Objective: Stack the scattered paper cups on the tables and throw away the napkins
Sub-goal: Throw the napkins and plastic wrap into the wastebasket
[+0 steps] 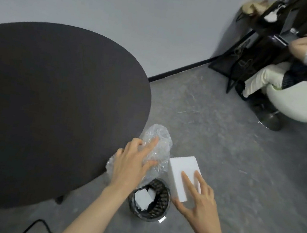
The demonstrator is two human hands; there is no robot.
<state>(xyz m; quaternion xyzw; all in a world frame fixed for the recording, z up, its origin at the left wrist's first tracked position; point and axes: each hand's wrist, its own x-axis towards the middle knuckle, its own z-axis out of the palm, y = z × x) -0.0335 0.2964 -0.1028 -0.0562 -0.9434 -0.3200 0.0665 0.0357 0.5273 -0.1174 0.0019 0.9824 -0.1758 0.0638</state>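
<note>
Napkins (143, 198) in bin (160, 210) below relaxed, empty left hand (134, 163) and right hand (199, 202).

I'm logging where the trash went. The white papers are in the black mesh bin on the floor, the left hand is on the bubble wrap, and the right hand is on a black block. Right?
One thing is off: the block under the right hand is white, not black, as the head view shows. The white papers do lie in the black mesh bin on the floor, and the left hand is on the bubble wrap.
</note>
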